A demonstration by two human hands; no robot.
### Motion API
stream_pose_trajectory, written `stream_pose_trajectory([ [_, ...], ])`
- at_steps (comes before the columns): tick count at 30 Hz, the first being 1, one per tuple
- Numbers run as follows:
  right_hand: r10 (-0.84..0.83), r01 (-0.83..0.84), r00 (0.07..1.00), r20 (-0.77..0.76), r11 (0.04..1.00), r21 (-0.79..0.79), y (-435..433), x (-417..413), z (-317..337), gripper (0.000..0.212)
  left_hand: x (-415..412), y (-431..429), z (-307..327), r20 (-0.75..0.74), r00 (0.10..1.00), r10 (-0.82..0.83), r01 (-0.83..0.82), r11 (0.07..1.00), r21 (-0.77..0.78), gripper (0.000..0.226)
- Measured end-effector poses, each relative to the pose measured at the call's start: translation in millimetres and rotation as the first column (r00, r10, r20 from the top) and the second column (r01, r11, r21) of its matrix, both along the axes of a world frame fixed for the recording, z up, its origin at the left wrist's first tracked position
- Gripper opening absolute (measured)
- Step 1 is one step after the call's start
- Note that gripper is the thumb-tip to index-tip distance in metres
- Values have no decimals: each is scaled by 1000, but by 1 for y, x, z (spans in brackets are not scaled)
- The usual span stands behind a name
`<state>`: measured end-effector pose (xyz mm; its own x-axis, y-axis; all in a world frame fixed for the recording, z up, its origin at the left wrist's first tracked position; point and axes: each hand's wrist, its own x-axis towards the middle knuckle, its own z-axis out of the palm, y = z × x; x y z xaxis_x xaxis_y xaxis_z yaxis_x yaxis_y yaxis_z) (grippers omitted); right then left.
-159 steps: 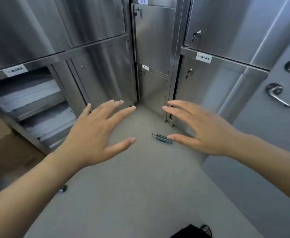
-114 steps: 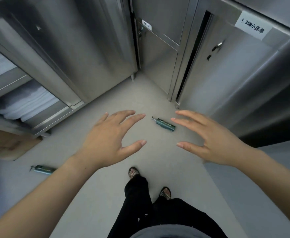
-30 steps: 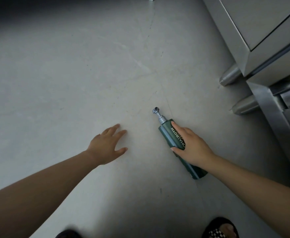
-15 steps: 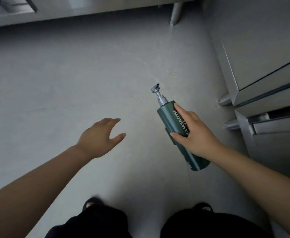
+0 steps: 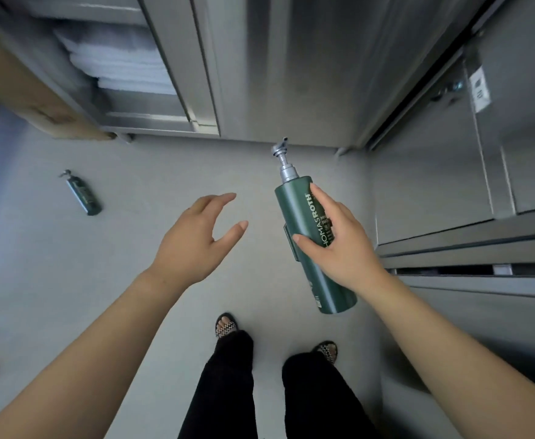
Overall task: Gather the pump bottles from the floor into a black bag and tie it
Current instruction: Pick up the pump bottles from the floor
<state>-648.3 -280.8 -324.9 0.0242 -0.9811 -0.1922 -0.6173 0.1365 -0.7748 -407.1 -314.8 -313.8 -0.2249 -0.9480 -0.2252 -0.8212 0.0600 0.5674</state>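
Early stage | my right hand (image 5: 339, 248) gripped one pump bottle (image 5: 291, 204), lifted off the floor (image 5: 54, 264) | left hand (image 5: 193, 245) open, empty | second bottle (image 5: 84, 194) lay near floor's far-left edge | I saw no black bag; bagging and tying remained

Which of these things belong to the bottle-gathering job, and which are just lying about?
Part of the job: green bottle gripped by the right hand; second bottle lying on the floor; empty left hand.
Just there: folded towels; cardboard box; steel cabinets.
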Motion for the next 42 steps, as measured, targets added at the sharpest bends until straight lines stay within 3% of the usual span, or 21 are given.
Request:
stream_pose_trajectory([
  [5, 61, -63, 998, -28, 995, -81, -16, 60, 91, 80, 68, 5, 94, -36, 998, 44, -47, 995, -93, 52],
  [10, 115, -117, 993, -25, 984, -132, -28, 120, 125, 80, 133, 20, 126, 2, 998, 68, -67, 988, -137, 53],
  [17, 265, -269, 963, -47, 955, -121, -64, 177, 129, 79, 190, 17, 123, 35, 979, 200, -195, 976, -98, 56],
  [25, 420, -417, 907, -8, 897, -149, -181, 243, 132, 78, 234, -60, 125, 103, 926, 362, -352, 930, -104, 58],
  [37, 687, -683, 719, 100, 726, -83, -322, 383, 119, 78, 325, -124, 131, 101, 719, 688, -690, 723, -10, 58],
  [42, 751, -748, 658, 57, 660, -66, -355, 454, 110, 77, 395, -138, 118, 103, 658, 746, -749, 662, -18, 59],
])
